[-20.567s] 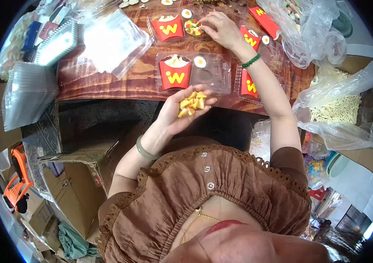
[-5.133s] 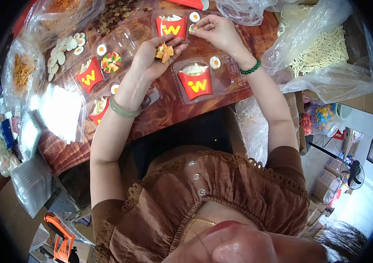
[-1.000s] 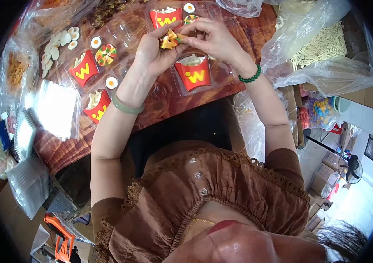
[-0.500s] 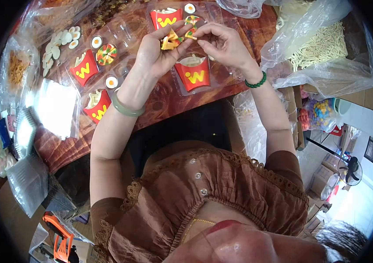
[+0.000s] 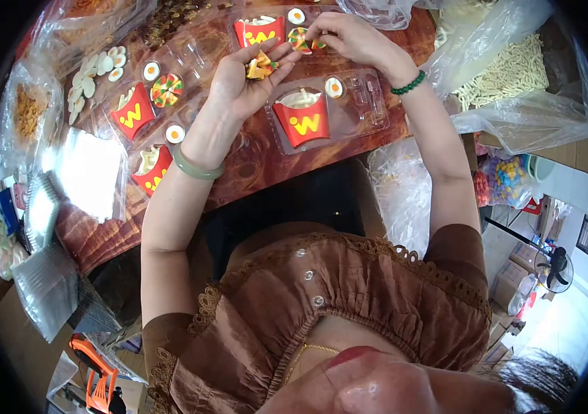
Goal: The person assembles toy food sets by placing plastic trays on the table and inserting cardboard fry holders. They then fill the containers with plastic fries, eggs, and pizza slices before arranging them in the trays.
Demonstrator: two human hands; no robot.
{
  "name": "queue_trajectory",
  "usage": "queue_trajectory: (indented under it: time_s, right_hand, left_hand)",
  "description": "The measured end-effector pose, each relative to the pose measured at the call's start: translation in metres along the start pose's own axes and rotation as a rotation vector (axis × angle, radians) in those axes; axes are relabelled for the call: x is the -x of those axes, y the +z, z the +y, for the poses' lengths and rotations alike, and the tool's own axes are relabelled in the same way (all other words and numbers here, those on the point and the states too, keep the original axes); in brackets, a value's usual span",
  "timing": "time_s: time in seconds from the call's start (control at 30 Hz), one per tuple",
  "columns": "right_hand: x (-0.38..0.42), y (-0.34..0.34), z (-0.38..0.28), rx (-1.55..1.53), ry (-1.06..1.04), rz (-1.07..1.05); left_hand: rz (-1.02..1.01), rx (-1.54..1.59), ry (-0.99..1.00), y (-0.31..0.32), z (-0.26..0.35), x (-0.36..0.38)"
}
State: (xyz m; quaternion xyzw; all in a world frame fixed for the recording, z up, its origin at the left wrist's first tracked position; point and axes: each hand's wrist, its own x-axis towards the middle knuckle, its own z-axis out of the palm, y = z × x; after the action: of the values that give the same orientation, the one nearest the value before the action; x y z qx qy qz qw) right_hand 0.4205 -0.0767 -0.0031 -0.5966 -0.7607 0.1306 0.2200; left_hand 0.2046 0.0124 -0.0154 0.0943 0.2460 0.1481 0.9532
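Note:
My left hand (image 5: 247,84) is palm up, fingers spread, holding several small toy pizza slices (image 5: 259,67). To its right, my right hand (image 5: 356,43) pinches a pizza slice (image 5: 318,44) at the edge of a round toy pizza (image 5: 299,40) in the upper clear tray. Beside that pizza are a red fries box (image 5: 259,32) and a fried-egg piece (image 5: 297,16). Below my hands, a clear tray (image 5: 359,125) holds another red fries box (image 5: 302,121) and an egg piece (image 5: 334,87).
At left on the wooden table (image 5: 252,162) are more fries boxes (image 5: 132,112), a round pizza (image 5: 167,90) and loose egg pieces (image 5: 87,87). A plastic bag of pale fries (image 5: 511,76) lies at right. Stacked clear trays (image 5: 44,283) stand at the left edge.
My right hand has moved up and right, away from my left palm, to the round pizza. My left hand has shifted slightly left. The lower tray's egg piece is now uncovered.

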Motion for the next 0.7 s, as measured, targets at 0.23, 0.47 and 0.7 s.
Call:
queue_trajectory:
  time_s: [0.23,0.47,0.7]
  right_hand:
    - [0.002,0.012,-0.002,-0.012,0.286,-0.035]
    - [0.008,0.018,-0.034,-0.478,0.292,0.156]
    - [-0.009,0.015,-0.067,-0.730,0.481,0.149]
  left_hand:
    - [0.049,0.042,0.012,-0.006,-0.001,-0.005]
    - [-0.046,0.009,0.023,-0.004,-0.007,-0.007]
    - [-0.038,-0.105,0.048,0.016,-0.019,-0.002]
